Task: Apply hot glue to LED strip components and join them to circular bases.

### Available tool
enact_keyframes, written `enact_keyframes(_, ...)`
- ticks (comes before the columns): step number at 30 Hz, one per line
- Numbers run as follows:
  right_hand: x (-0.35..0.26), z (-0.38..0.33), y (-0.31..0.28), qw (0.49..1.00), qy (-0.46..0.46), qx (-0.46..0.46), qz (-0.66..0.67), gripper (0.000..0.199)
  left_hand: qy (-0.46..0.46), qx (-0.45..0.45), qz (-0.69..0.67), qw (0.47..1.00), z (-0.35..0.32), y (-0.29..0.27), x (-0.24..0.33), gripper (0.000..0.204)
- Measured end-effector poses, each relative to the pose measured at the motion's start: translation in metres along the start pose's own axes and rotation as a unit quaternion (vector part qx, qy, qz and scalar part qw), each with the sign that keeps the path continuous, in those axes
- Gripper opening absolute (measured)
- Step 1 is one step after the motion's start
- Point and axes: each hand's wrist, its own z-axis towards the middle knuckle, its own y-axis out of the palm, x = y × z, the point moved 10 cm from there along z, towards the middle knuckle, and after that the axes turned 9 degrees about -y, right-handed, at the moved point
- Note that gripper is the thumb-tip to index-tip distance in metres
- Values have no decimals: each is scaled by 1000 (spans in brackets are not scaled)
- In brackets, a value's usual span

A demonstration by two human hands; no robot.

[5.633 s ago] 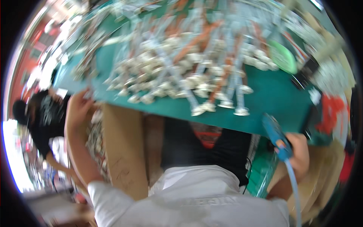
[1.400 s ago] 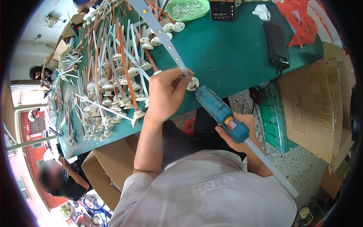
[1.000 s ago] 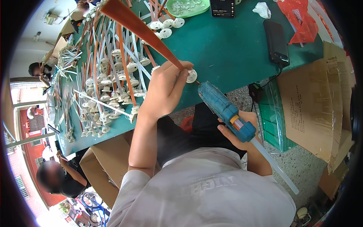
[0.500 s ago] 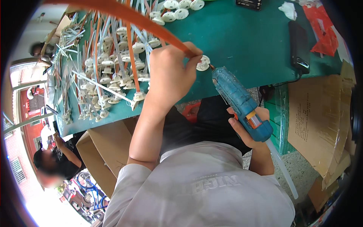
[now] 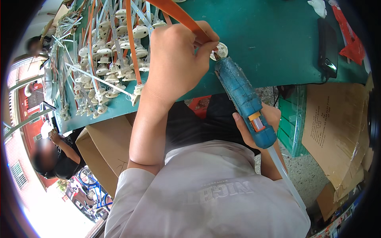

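My left hand (image 5: 174, 59) pinches an orange strip (image 5: 180, 15) between thumb and fingers. At the strip's lower end, just past my fingertips, is a white round disc (image 5: 223, 50). My right hand (image 5: 271, 116) is wrapped round a blue hot glue gun (image 5: 240, 85), its nozzle pointing up at the disc, close to my left thumb. Whether the nozzle touches the disc I cannot tell. A long translucent glue stick (image 5: 285, 171) sticks out of the gun's rear end. My left fingers hide the joint between strip and disc.
Many strips with white round bases (image 5: 104, 70) crowd the left of the green table (image 5: 270, 43). A black box-shaped device (image 5: 327, 49) with a cord and a red plastic bag (image 5: 348, 39) lie at the right. Cardboard boxes (image 5: 333, 127) flank me; another person (image 5: 59, 156) is at far left.
The glue gun's nozzle has come from the disc's right side to its lower left, nearer my left thumb. The whole view has shifted a little.
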Motion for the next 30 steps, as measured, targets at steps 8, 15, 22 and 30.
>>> enact_keyframes(8, -5, -4, 1, 1000, -6, 16, -19, 10, 3, -3, -1, 1000, -1, 0, 1, 9)
enact_keyframes(15, -2, -12, 1, 998, -18, 35, -45, 14, 5, -2, 9, 1000, -2, 0, 1, 10)
enact_keyframes(22, -2, -14, 0, 997, -28, 49, -50, 20, 8, 2, 1, 1000, -1, -1, 2, 10)
enact_keyframes(30, -9, -9, -4, 997, 25, 41, -53, 13, 9, 2, -4, 1000, 0, 0, 2, 9)
